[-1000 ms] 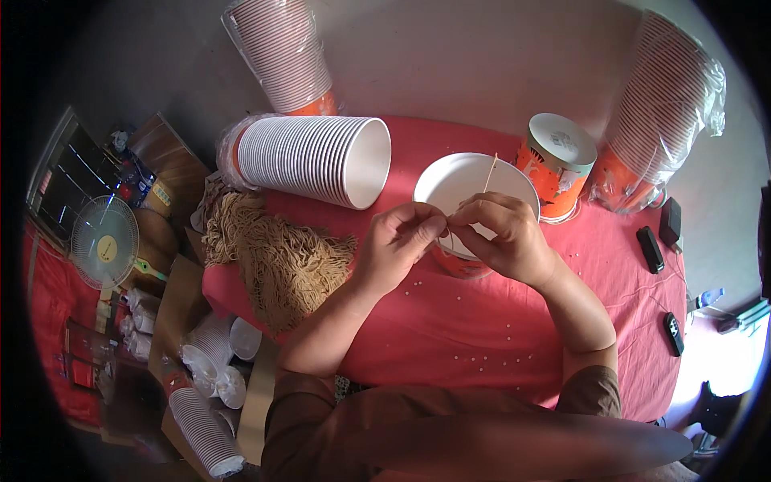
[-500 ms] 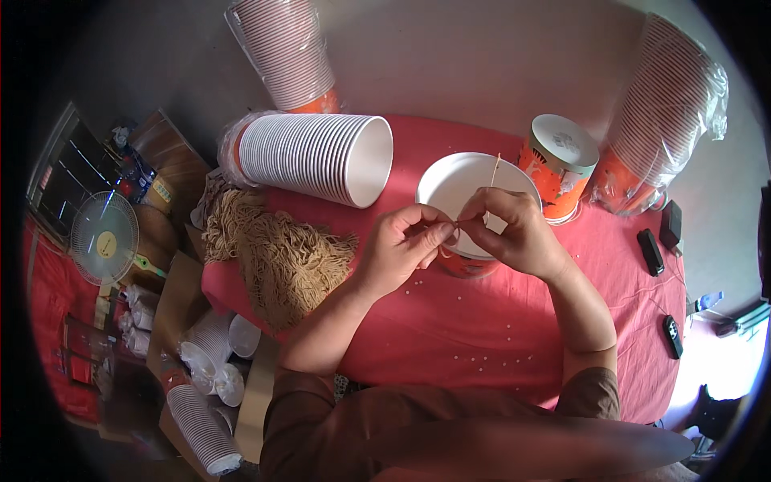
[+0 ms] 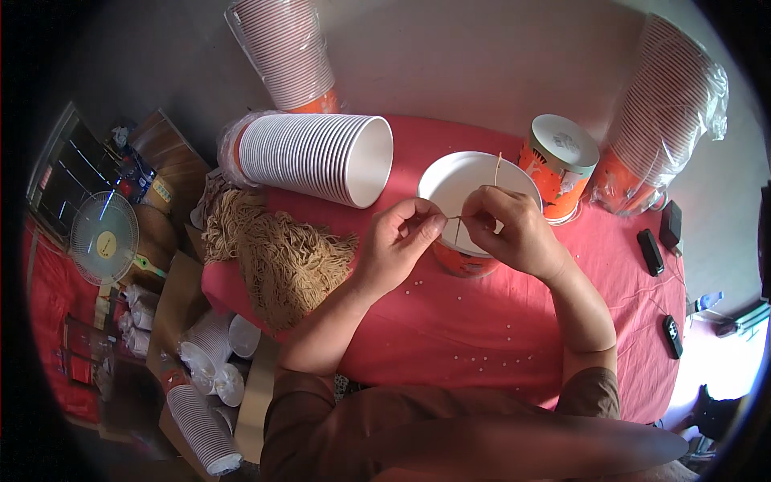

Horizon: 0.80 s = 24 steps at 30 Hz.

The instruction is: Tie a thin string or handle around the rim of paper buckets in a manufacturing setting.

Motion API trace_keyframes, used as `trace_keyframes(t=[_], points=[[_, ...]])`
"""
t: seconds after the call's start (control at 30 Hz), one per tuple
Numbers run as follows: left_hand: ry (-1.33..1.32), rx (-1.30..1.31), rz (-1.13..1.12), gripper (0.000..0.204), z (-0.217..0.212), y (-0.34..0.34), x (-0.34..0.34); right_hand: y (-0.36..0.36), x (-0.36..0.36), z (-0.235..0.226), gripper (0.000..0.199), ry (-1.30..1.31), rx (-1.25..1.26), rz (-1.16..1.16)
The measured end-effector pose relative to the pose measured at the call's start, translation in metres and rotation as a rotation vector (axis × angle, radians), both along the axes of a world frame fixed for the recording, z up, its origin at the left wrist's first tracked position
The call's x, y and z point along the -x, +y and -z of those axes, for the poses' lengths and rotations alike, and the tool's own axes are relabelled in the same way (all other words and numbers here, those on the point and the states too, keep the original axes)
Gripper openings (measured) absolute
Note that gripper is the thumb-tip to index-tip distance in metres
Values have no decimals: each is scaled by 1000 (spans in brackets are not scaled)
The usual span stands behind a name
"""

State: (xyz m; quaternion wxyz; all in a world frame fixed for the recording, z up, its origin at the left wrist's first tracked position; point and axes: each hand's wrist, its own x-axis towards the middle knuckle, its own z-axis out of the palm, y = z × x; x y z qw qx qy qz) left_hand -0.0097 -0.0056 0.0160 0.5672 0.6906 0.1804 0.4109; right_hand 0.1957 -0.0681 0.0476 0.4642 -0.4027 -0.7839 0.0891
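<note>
Between my two hands a thin tan cord [image 3: 454, 218] is drawn out, with a short end hanging down. My left hand [image 3: 401, 243] pinches one side of it between thumb and fingers. The fingers of my right hand [image 3: 511, 227] are closed on the other side, and a length of cord sticks up above that hand. Both hands are in front of and over a white-rimmed paper bucket [image 3: 440, 175] with an orange printed side, standing upright on the red-covered table [image 3: 393, 321]. My hands hide part of its rim and inside.
A stack of white buckets [image 3: 313, 157] lies at the left beside a heap of tan cords [image 3: 293, 257]. An upturned orange bucket [image 3: 554, 181] and a wrapped bucket stack [image 3: 662, 112] stand right. Small white bits dot the cloth. Black devices [image 3: 650, 251] lie near the right edge.
My hands have moved slightly apart, the left one shifting left, so more of the cord shows between them. The bucket and surrounding things stay nearly in place.
</note>
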Motion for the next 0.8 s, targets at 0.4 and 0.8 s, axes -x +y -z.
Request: trace_keyframes(t=[0.4,0.8], points=[[127,-221,-76,8,-3,-2,-3,5,-6,0,12,-102,-79,107],[13,-461,-197,13,-6,-5,-7,-5,3,-8,17,-190,-156,5]])
